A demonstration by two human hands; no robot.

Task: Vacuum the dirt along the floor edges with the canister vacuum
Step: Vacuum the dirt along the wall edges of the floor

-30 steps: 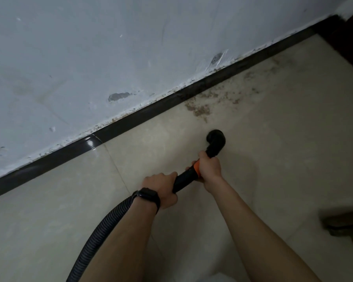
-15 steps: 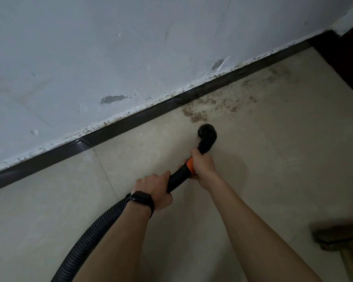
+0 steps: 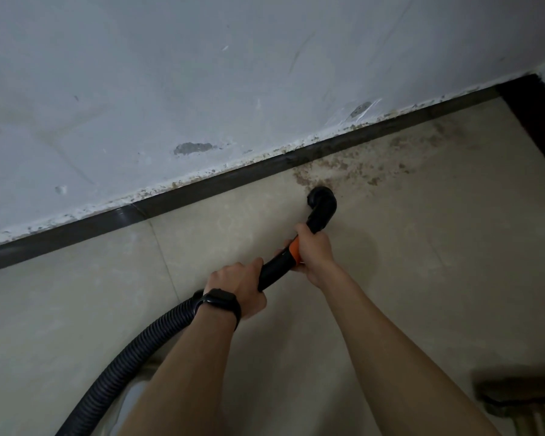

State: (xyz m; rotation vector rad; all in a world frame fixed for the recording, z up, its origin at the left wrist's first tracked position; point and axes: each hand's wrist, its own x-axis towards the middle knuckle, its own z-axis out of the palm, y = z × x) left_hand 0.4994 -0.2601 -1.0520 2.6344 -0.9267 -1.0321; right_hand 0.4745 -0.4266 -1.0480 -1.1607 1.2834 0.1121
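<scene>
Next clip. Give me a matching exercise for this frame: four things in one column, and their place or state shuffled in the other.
1. left hand
2. right hand
3. nozzle
4. dirt

A. scattered on the floor beside the baseboard
B. grips the tube at its orange ring
C. at the near edge of the dirt patch
D. grips the tube's back end, by the hose

Pairs: 1-D, 2-B, 3-C, 4-A

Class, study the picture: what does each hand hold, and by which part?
Both grip the vacuum wand: the left hand at its rear end by the hose, the right hand at the orange collar behind the nozzle.
</scene>
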